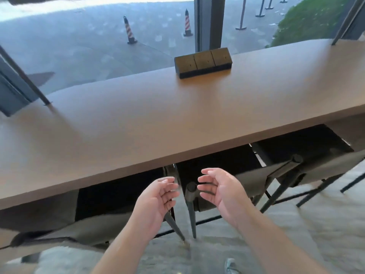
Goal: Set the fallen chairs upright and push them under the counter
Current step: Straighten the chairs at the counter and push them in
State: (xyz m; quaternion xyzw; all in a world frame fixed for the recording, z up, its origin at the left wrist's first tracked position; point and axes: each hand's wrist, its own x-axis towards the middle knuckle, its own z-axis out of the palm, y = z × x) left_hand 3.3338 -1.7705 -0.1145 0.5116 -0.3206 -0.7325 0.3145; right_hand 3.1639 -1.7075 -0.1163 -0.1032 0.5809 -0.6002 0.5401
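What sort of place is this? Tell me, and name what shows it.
Probably a café or lobby window bar: a long wooden counter against floor-length glass, high chairs tucked beneath, and a socket block on top. Traffic cones stand on pavement outside.

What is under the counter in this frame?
Three upright chairs stand tucked under the counter: a left chair, a middle chair and a right chair. Their seats are mostly hidden in the dark beneath the countertop. Both hands hold nothing.

Three dark-framed, grey fabric chairs (250,180) stand under the long brown wooden counter (158,115) before me; the wedge-shaped wooden socket block (203,62) sits on its far edge.
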